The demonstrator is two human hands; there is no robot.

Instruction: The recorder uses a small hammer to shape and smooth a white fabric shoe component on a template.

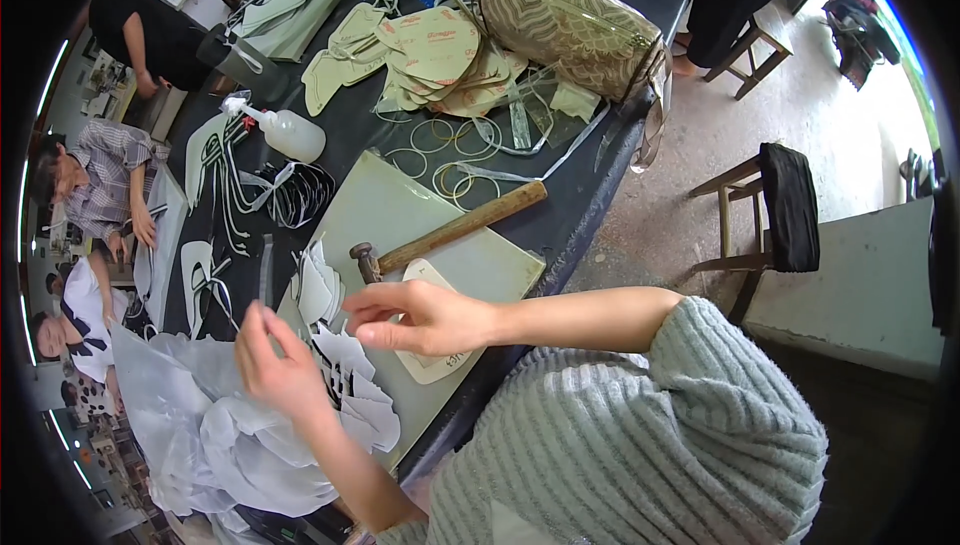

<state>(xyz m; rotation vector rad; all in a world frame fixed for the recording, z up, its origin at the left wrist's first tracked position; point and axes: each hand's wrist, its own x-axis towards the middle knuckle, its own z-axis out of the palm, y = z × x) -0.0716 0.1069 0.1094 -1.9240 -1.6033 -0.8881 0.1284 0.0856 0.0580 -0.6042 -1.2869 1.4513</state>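
Note:
My left hand (277, 363) is raised over crumpled translucent plastic sheeting (240, 435), thumb and forefinger pinched together. A narrow grey strip (266, 267) shows just beyond its fingertips; whether they grip it I cannot tell. Reaching in from the right, my right hand (425, 318) has its fingers loosely bent, thumb apart, and nothing visible in them. Below it lies a pale rounded card template (432, 369), partly covered by the hand. A wooden-handled hammer (465, 230) rests on the pale work board (375, 190) just beyond. White cut pieces (365, 410) are piled between my hands, with more white pieces (318, 288) farther off.
Beyond the board are rings of thin cord (455, 160), stacked card templates (435, 55) and a patterned bag (570, 25). Black straps (300, 195) and a white squeeze bottle (292, 135) stand left. Co-workers (105, 170) sit across the table. A stool (770, 210) is at right.

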